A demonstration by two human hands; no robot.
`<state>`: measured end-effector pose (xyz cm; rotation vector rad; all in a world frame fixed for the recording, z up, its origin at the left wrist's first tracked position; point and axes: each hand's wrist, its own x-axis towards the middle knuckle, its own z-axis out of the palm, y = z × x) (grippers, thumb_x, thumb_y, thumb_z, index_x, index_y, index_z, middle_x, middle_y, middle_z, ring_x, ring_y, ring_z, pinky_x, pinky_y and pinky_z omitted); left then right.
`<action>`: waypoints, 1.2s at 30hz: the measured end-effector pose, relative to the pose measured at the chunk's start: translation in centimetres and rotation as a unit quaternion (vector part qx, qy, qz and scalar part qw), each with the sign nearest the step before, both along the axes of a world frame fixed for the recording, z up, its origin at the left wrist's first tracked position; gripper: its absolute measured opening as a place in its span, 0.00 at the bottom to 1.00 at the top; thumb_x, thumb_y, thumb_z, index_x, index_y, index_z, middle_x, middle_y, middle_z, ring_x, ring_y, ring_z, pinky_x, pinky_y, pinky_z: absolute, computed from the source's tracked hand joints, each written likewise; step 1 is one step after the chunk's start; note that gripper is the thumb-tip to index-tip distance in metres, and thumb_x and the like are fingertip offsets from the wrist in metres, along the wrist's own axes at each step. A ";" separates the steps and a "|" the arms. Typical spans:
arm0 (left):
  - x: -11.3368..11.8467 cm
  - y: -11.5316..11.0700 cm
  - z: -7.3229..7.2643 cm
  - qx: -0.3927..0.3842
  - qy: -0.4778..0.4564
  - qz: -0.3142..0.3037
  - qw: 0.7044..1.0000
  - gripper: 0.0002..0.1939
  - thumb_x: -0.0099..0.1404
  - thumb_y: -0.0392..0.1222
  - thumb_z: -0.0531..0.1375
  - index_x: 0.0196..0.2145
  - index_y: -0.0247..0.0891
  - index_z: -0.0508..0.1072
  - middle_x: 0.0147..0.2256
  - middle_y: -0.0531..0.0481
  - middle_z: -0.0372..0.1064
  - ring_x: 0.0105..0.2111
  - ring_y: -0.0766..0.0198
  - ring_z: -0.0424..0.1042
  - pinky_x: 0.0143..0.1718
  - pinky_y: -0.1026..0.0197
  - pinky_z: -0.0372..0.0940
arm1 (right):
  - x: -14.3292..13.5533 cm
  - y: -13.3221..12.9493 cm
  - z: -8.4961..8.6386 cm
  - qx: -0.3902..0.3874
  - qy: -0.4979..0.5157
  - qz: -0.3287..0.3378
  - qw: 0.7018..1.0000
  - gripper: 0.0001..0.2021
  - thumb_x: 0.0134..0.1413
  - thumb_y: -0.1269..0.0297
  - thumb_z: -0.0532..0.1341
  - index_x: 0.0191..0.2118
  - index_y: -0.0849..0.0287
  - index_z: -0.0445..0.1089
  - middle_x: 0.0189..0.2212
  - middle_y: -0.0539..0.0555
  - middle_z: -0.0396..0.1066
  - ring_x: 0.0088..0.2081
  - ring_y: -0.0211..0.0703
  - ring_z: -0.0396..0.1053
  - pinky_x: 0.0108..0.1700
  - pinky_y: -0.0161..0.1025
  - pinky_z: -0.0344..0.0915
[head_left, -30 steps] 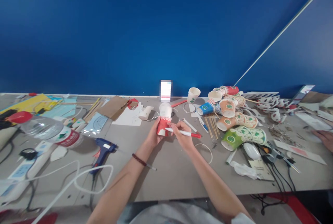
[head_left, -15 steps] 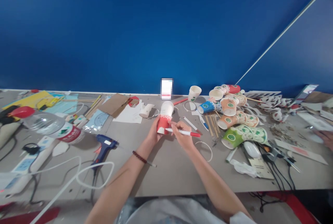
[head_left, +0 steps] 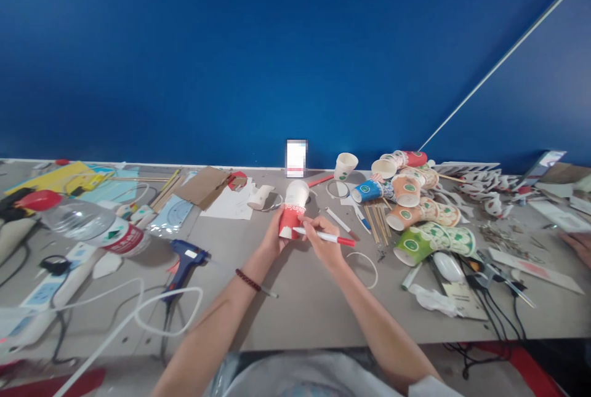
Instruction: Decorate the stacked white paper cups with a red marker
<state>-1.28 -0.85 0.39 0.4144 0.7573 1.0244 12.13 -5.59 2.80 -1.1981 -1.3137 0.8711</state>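
A red and white paper cup [head_left: 289, 223] is gripped in my left hand [head_left: 274, 236], its fingers wrapped round the cup's left side. A white piece [head_left: 297, 191] sits at the cup's far end; how the two join I cannot make out. My right hand [head_left: 323, 240] is closed on a white marker with a red end [head_left: 331, 237]. The marker's tip points left and meets or nearly meets the lower part of the cup. Just beyond the cup, a bright phone screen [head_left: 296, 159] stands against the blue wall.
Stacked paper cups [head_left: 415, 246] and wooden sticks [head_left: 377, 223] lie to the right. On the left are a blue glue gun [head_left: 184, 266], a large plastic bottle [head_left: 99, 224], a power strip [head_left: 60, 286] and loose white cable. Another person's hand [head_left: 579, 246] shows at the right edge.
Both hands keep their hold on the cup and marker, with hardly any movement. The other person's hand at the right edge has shifted slightly right.
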 end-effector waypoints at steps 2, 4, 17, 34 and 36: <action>0.0 -0.1 0.1 -0.002 0.000 0.000 1.000 0.25 0.66 0.57 0.55 0.41 0.29 0.75 0.30 0.42 0.75 0.25 0.61 0.73 0.24 0.62 0.65 | 0.0 0.0 0.1 0.005 0.001 0.007 1.000 0.17 0.55 0.55 0.61 0.19 0.53 0.62 0.16 0.51 0.69 0.44 0.54 0.77 0.38 0.40 0.68; 0.0 -0.1 0.3 -0.005 0.004 0.001 1.000 0.25 0.67 0.57 0.55 0.41 0.29 0.75 0.30 0.42 0.75 0.25 0.61 0.73 0.24 0.63 0.65 | 0.0 -0.1 0.1 0.005 0.005 0.013 1.000 0.17 0.55 0.55 0.61 0.19 0.52 0.61 0.15 0.51 0.69 0.45 0.55 0.77 0.38 0.40 0.68; 0.1 -0.3 0.5 -0.004 0.010 0.006 1.000 0.24 0.67 0.56 0.55 0.39 0.29 0.75 0.30 0.42 0.75 0.26 0.61 0.73 0.26 0.62 0.66 | 0.1 -0.2 0.2 -0.008 -0.005 0.002 1.000 0.16 0.56 0.56 0.61 0.20 0.54 0.65 0.18 0.51 0.72 0.44 0.53 0.77 0.39 0.40 0.68; 0.1 -0.2 0.3 -0.008 0.014 0.010 1.000 0.23 0.66 0.56 0.56 0.38 0.30 0.74 0.30 0.42 0.75 0.25 0.61 0.73 0.25 0.63 0.67 | -0.1 -0.3 0.6 -0.017 -0.014 -0.001 1.000 0.16 0.54 0.56 0.61 0.19 0.53 0.64 0.20 0.52 0.74 0.46 0.54 0.77 0.38 0.40 0.69; 0.1 -0.2 0.3 -0.005 0.016 0.009 1.000 0.23 0.66 0.57 0.56 0.38 0.30 0.74 0.30 0.42 0.75 0.25 0.62 0.73 0.24 0.63 0.66 | 0.0 -0.3 0.5 -0.015 -0.017 0.006 1.000 0.17 0.55 0.57 0.61 0.18 0.53 0.63 0.20 0.52 0.74 0.46 0.54 0.76 0.38 0.40 0.69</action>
